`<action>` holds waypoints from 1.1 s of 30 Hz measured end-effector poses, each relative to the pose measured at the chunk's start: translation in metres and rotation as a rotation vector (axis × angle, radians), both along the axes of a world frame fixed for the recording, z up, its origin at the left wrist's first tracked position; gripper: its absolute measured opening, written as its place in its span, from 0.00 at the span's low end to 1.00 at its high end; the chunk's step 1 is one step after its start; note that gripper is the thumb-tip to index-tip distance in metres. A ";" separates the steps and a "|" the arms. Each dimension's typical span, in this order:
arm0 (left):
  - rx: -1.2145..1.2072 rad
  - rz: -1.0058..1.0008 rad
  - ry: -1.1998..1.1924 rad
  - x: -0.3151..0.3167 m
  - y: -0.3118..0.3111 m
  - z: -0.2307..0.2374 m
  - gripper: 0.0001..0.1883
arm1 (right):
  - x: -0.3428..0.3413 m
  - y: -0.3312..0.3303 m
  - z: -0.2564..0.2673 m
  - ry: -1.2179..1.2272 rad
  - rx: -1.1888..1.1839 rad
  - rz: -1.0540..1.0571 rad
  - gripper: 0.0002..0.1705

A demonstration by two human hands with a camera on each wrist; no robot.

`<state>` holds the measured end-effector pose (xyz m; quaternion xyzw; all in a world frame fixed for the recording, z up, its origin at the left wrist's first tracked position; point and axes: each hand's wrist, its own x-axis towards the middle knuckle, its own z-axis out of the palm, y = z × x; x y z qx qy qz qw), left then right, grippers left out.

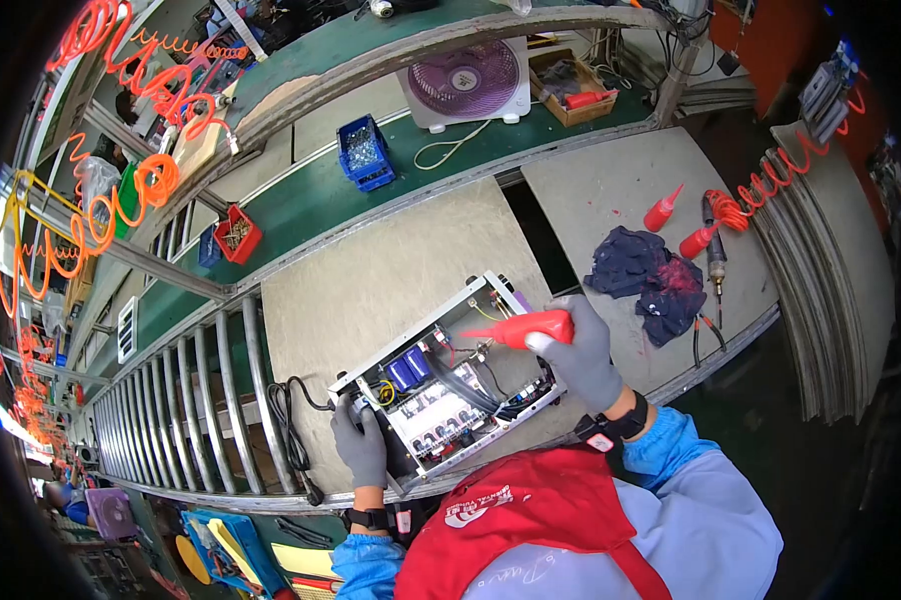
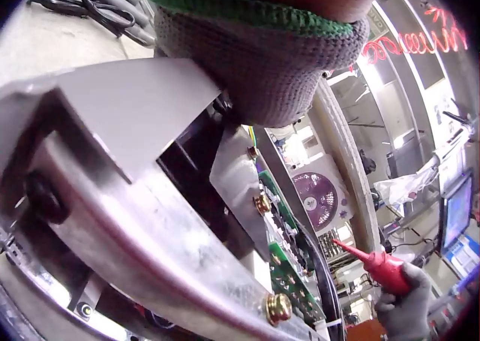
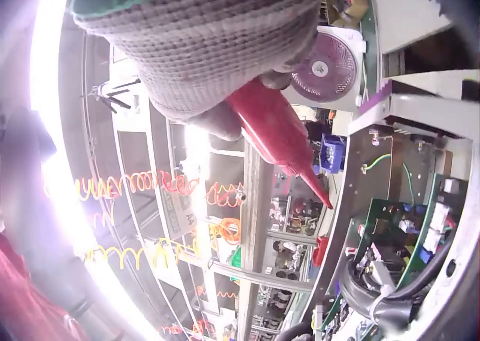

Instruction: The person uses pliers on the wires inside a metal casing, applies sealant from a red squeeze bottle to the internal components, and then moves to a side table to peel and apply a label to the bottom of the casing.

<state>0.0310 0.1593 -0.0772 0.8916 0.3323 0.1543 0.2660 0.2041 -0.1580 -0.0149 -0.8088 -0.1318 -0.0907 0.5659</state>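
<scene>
An uncovered metal chassis (image 1: 441, 437) with circuit boards, blue capacitors (image 1: 408, 369) and black cables lies angled on the grey board before me. My gloved right hand (image 1: 586, 358) grips a red squeeze bottle (image 1: 533, 328) with its thin nozzle pointing left above the chassis interior. In the right wrist view, the bottle (image 3: 274, 127) tapers down from the gloved fingers. At the chassis's left end, my gloved left hand (image 1: 359, 445) holds the end of the frame. The left wrist view shows the glove (image 2: 262, 70) close over the bare metal edge, its fingertips hidden.
On the right board are two red bottles (image 1: 665, 208) (image 1: 699, 241), a stained dark cloth (image 1: 626, 262) and a power screwdriver (image 1: 716, 262). A blue bin (image 1: 365, 153) and purple fan (image 1: 466, 80) stand behind. A black cord (image 1: 289, 425) lies left, beside metal rollers (image 1: 203, 405).
</scene>
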 end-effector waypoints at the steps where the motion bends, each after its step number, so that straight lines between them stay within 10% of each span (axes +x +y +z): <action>1: 0.030 -0.013 -0.019 -0.001 0.004 -0.007 0.26 | -0.005 -0.007 0.000 -0.012 -0.040 0.016 0.24; 7: 0.024 -0.008 -0.038 -0.003 0.007 -0.012 0.26 | -0.032 -0.012 -0.008 -0.199 -0.340 0.099 0.24; 33: -0.044 0.005 0.000 -0.001 0.003 -0.001 0.26 | -0.027 -0.002 -0.042 -0.107 -0.323 0.014 0.24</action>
